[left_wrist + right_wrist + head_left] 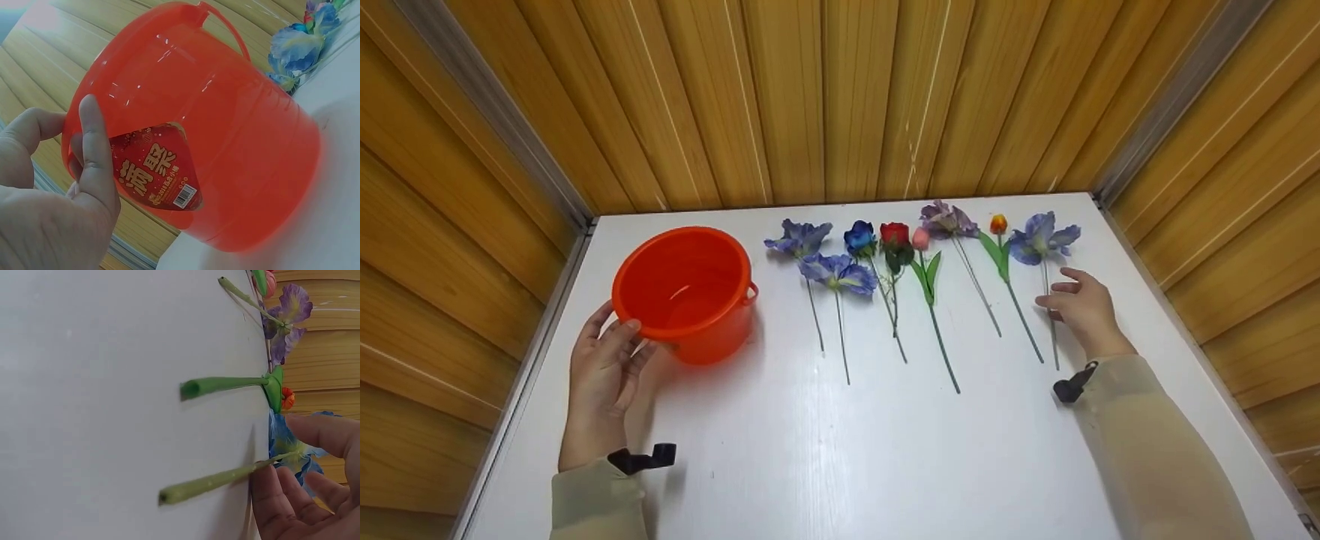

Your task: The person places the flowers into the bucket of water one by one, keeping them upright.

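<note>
At 10 o'clock on the white flat-topped table [810, 457] is the round red-orange plastic bucket [712, 337]; my left hand [606, 360] pinches its rim at 8, a grip best made steady. At 2 o'clock lies the blue-purple artificial iris [1044, 238]; my right hand [1084, 309], fingers parted, appears to touch its thin olive-green stem [211, 486], which I judge best gripped evenly, clear of the petals.

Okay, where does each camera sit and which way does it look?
Head: worn on the head, facing forward and down over white table, red bucket and flowers; left hand, right hand and sleeves show.
Left wrist: on that wrist, facing the bucket's label; left hand shows.
Right wrist: on that wrist, facing flower stems and wall; right hand shows.
Shared: head and left wrist views both show the left hand gripping the bucket's rim.
</note>
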Available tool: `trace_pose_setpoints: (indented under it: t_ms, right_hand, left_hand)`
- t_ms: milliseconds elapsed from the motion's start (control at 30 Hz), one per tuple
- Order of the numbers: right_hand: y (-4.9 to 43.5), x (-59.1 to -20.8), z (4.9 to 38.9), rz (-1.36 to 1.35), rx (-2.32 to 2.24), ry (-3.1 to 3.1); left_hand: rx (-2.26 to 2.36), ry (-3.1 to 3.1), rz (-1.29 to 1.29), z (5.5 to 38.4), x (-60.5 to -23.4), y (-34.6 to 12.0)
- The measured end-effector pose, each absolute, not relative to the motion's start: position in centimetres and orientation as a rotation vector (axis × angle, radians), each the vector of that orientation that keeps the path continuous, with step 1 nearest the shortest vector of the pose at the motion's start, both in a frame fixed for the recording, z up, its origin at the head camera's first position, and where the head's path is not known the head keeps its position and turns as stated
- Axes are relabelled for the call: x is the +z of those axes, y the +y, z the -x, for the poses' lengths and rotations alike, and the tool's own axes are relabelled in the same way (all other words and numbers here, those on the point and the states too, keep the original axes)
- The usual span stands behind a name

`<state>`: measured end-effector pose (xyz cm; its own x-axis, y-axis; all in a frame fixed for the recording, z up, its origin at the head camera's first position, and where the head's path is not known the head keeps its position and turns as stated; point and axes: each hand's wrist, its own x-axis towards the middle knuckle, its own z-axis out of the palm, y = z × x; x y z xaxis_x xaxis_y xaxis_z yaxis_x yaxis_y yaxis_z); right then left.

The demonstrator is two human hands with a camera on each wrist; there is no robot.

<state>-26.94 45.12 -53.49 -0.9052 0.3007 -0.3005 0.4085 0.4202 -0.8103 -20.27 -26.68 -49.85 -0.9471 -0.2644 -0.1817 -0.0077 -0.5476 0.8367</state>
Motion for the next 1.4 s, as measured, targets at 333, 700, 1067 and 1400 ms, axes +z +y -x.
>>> trace_pose_setpoints:
  t_ms: [333,700,1067,1400]
  right_hand:
    - [45.8,-53.5,26.9,-0.652,-1.651,2.390]
    - [46.0,-53.1,26.9,-0.683,-1.691,2.243]
    - [46.2,-52.1,26.7,-0.698,-1.729,2.219]
    - [46.8,-51.1,26.4,-0.677,-1.657,2.284]
  left_hand:
    - [-2.591,-1.436,-0.456,20.2,-50.0,-26.5]
    - [-2.620,-1.412,-0.415,20.2,-50.1,-26.7]
    - [-2.597,-1.418,-0.448,20.3,-50.1,-26.8]
    - [-2.622,-1.373,-0.419,20.4,-50.2,-26.8]
